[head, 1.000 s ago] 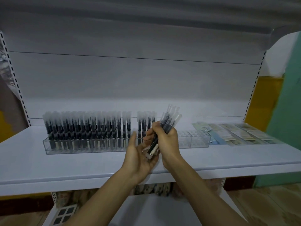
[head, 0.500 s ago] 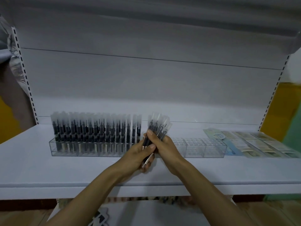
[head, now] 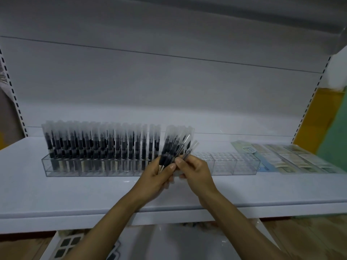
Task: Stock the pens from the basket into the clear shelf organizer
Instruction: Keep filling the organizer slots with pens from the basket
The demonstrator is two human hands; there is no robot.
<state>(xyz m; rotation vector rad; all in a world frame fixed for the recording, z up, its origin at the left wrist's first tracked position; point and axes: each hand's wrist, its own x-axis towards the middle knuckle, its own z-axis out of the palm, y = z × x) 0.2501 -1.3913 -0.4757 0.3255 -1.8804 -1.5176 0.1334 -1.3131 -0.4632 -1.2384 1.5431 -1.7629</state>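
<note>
Pens (head: 101,147) fill the organizer's (head: 62,172) left half, right cells (head: 242,164) empty; our left grip (head: 156,176) clamps a bundle (head: 170,147), our right grip (head: 197,171) pinches one.

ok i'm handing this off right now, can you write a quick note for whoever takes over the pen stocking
Left hand grips a bundle of pens just in front of the organizer on the shelf.
Right hand pinches a single pen at the bundle's right edge.
Done: the organizer's left and middle cells hold upright pens.
Left: the right-end cells are empty, and the held pens go there. The basket is out of view.
</note>
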